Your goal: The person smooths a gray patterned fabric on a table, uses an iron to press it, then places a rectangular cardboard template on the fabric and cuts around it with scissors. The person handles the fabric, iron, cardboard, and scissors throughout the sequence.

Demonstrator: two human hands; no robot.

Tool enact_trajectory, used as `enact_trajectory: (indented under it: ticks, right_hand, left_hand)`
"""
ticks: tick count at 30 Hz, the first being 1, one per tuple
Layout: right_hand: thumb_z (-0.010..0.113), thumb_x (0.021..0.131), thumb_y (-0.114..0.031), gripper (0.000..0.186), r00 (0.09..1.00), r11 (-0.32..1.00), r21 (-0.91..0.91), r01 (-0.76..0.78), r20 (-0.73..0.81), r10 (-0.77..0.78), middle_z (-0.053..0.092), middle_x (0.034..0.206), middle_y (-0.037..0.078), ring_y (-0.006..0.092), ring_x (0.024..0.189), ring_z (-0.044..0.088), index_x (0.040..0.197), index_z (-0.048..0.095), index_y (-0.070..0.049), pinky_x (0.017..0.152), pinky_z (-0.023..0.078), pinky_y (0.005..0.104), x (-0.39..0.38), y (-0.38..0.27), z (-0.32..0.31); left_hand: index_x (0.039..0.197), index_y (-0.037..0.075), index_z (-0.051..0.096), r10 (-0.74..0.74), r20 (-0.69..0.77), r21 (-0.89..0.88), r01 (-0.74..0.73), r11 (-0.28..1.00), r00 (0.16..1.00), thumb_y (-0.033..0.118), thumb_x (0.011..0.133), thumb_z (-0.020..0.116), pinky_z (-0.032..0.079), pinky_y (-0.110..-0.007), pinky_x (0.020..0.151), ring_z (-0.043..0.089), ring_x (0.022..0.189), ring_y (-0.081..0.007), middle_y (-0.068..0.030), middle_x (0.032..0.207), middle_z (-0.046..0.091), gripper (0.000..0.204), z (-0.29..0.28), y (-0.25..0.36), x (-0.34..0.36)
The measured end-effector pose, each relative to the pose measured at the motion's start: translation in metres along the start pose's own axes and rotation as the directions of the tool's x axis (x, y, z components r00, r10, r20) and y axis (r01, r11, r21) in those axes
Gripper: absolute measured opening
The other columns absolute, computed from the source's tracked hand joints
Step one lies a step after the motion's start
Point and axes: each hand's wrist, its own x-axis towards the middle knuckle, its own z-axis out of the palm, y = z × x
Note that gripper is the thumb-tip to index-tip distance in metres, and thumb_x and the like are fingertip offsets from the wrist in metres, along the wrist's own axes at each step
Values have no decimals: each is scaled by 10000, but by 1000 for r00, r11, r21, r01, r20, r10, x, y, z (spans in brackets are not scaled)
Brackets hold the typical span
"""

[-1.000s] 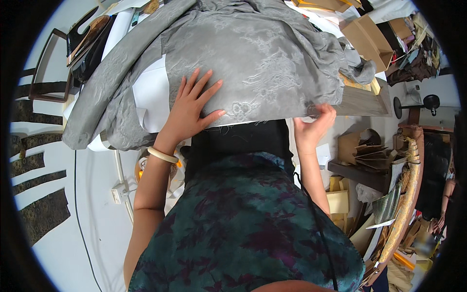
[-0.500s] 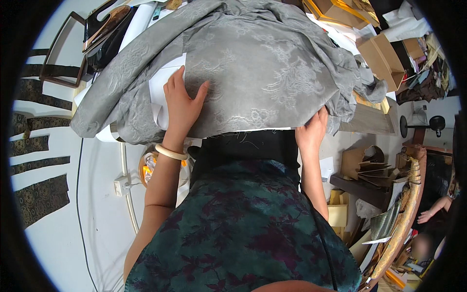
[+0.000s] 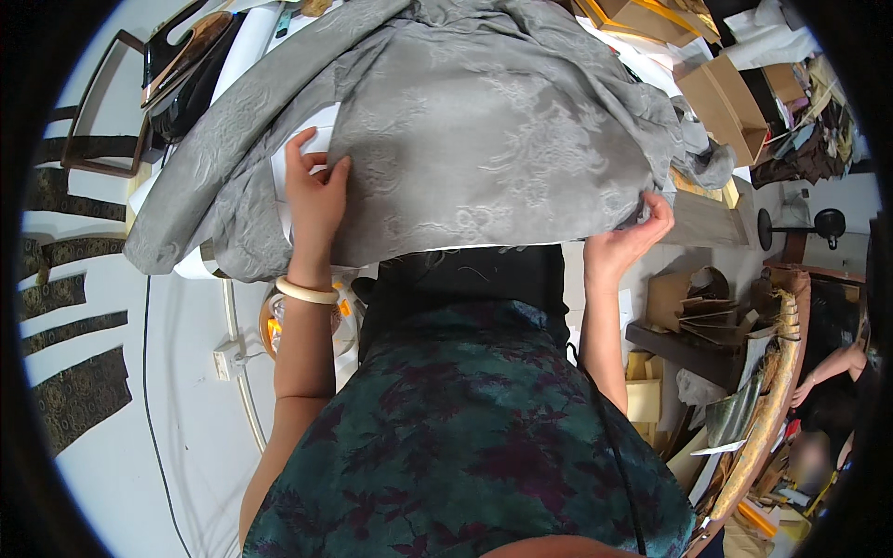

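A grey garment (image 3: 446,149) with a raised floral pattern is spread over the work surface, its long sleeve reaching down to the left. My left hand (image 3: 316,186), a cream bangle on its wrist, is at the left edge of the flat panel. Its fingers are half bent and its thumb stands apart beside the cloth edge. White paper (image 3: 324,119) shows under that edge. At the panel's lower right corner, my right hand (image 3: 628,237) has its fingers bent around the cloth edge, closed on it; the fingertips are partly hidden.
Dark patterned cloth pieces (image 3: 84,395) hang on the white wall at left, near a frame (image 3: 102,102). An open cardboard box (image 3: 721,107) and a heap of fabrics (image 3: 809,139) are at right. Another person's arm (image 3: 828,372) shows at the far right.
My left hand has shifted left and its fingers have bent more. My right hand has moved right and turned outward at the cloth's corner. The other person's arm has moved.
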Motion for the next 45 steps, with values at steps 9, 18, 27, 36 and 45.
enact_trajectory:
  ticks: [9,18,27,36,45]
  right_hand:
    - [773,732,-16,298,923,888,288,-358,-32,383,673,1105,143,208,940,617,999,644,-49,848,506,357,-31,42,6]
    - [596,1104,-191,277,539,396,365,-842,578,613,674,661,73,191,544,647,937,684,11,508,481,325,4,10,-39]
    - [615,1130,-258,175,578,27,616,-788,724,376,682,1043,-48,81,953,618,1114,702,-107,878,490,294,0,51,-16]
    - [674,974,-123,340,595,994,62,-94,804,6,743,1230,135,286,1228,668,1304,704,-47,1131,476,383,16,82,-23]
    - [598,1064,-249,516,681,946,324,24,687,-253,578,1495,164,285,1341,570,1521,505,-27,1177,437,411,-9,50,18]
  left_hand:
    - [1421,99,550,-129,-46,-81,125,989,991,-13,958,754,511,-253,828,643,935,-110,-26,1066,677,518,-29,-38,15]
    - [1375,72,595,-57,-70,-104,49,993,996,-29,921,759,502,-250,798,659,897,-118,-63,1051,705,494,-26,-40,16]
    - [1361,40,605,-177,44,-299,182,937,983,-85,936,728,536,-259,818,701,917,-131,-85,1023,765,460,-35,-40,22]
    - [1351,35,620,-165,-22,-269,153,951,986,-102,941,725,533,-239,830,696,896,-111,-53,994,768,445,-44,-38,29]
    - [1344,35,631,-128,-40,-258,113,960,991,-123,937,720,523,-230,825,686,879,-94,-26,959,756,446,-56,-46,43]
